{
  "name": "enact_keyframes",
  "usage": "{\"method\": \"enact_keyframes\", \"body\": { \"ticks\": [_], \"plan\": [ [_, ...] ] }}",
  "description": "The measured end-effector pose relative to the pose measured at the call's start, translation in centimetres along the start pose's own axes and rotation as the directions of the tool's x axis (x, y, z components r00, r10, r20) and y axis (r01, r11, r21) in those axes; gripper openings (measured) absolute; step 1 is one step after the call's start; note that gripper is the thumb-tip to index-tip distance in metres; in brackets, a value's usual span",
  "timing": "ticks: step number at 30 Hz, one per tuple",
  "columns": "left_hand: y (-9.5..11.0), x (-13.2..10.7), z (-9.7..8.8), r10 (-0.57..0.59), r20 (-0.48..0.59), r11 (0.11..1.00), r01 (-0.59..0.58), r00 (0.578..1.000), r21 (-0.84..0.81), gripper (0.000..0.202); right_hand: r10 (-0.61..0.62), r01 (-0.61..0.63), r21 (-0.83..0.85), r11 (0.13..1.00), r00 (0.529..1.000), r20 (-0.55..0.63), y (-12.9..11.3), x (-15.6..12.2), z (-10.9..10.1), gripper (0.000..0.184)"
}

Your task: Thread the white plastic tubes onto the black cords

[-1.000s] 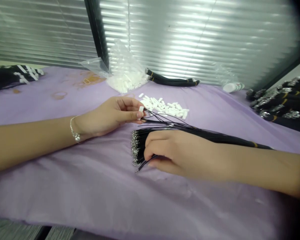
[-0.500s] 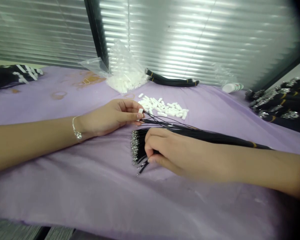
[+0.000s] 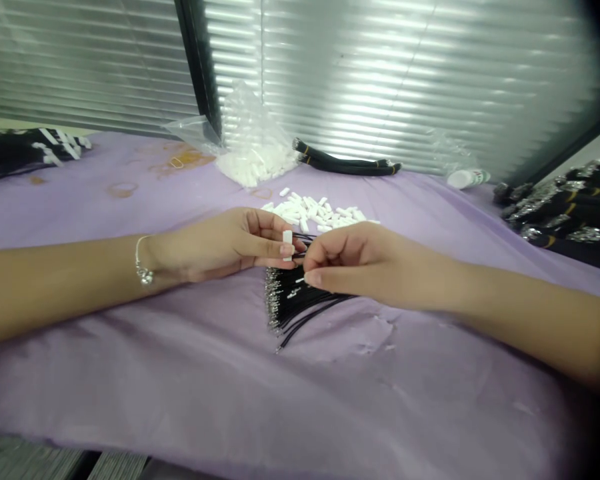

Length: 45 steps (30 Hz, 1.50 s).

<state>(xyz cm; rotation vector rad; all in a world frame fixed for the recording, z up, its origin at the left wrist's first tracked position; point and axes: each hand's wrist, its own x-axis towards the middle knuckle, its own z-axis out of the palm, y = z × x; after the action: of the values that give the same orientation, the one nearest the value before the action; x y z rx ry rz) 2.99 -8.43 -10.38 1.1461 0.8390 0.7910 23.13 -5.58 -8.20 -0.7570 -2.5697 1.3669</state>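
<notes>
1. Your left hand (image 3: 220, 248) is closed in a pinch, thumb and fingertips gripping a small white tube (image 3: 287, 245), a smooth, blunt-ended piece standing upright between them. A beaded silver bracelet (image 3: 143, 270) circles your wrist.
2. Your right hand (image 3: 360, 263) faces the left, its thumb and forefinger closed together just beside the white tube. You cannot tell whether they grip a cord; a tiny white speck (image 3: 300, 280) shows at the fingertip.
3. Directly under both hands lies a bundle of thin black cords (image 3: 300, 297), glossy and fanned, with a row of small metal clasps (image 3: 271, 303) at its left end. A few loose strands curve toward you.
4. All of this rests on a creased, soft lilac cloth (image 3: 130, 380), marked farther back by brownish stains (image 3: 185, 159).
5. Just past your hands sits a loose pile of white tubes (image 3: 315, 213). Behind it, a clear plastic bag (image 3: 253, 150) holds more of them, its thin film crumpled.
6. Farther back lies a thick black cord bundle (image 3: 347, 167), bound with yellow bands. A white bottle (image 3: 467, 179) lies on its side, and silver-ended black bundles (image 3: 555, 210) are heaped at the right.
7. Slatted window blinds (image 3: 380, 80) close off the view.
</notes>
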Motion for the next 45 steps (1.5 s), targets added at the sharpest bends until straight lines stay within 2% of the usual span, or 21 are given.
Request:
{"method": "enact_keyframes", "body": {
  "ticks": [3, 9, 14, 18, 27, 35, 45],
  "plan": [
    [-0.1, 0.1, -0.1, -0.004, -0.048, 0.998, 0.002, 0.999, -0.056, 0.009, 0.023, -0.023, 0.003, 1.000, 0.998, -0.066, -0.2, 0.0, -0.4, 0.019],
    [-0.4, 0.2, -0.3, 0.006, -0.036, 0.995, -0.009, 0.999, -0.103, 0.008, -0.055, -0.012, -0.266, 0.964, 0.968, -0.244, 0.1, 0.2, -0.3, 0.020],
    [-0.6, 0.5, -0.5, 0.014, -0.044, 0.991, -0.019, 0.999, -0.131, 0.012, -0.171, 0.004, -0.460, 0.888, 0.931, -0.323, 0.9, 0.3, 0.2, 0.019],
    [-0.6, 0.6, -0.6, 0.015, -0.030, 0.992, -0.019, 0.999, -0.128, 0.011, -0.213, -0.005, -0.533, 0.846, 0.913, -0.348, 1.4, 0.5, 0.4, 0.019],
    [-0.6, 0.7, -0.4, -0.006, -0.045, 0.990, -0.001, 0.999, -0.139, 0.017, -0.218, 0.000, -0.530, 0.848, 0.911, -0.349, 1.7, 0.6, 0.4, 0.018],
    [-0.7, 0.7, -0.6, 0.008, -0.003, 0.994, -0.008, 1.000, -0.108, 0.016, -0.226, 0.025, -0.504, 0.863, 0.913, -0.341, 1.9, 0.6, 0.5, 0.019],
    [-1.0, 0.7, -0.8, 0.024, 0.010, 0.993, -0.023, 1.000, -0.116, 0.018, -0.136, -0.034, -0.439, 0.898, 0.928, -0.348, 1.7, 0.8, 0.8, 0.019]
  ]
}}
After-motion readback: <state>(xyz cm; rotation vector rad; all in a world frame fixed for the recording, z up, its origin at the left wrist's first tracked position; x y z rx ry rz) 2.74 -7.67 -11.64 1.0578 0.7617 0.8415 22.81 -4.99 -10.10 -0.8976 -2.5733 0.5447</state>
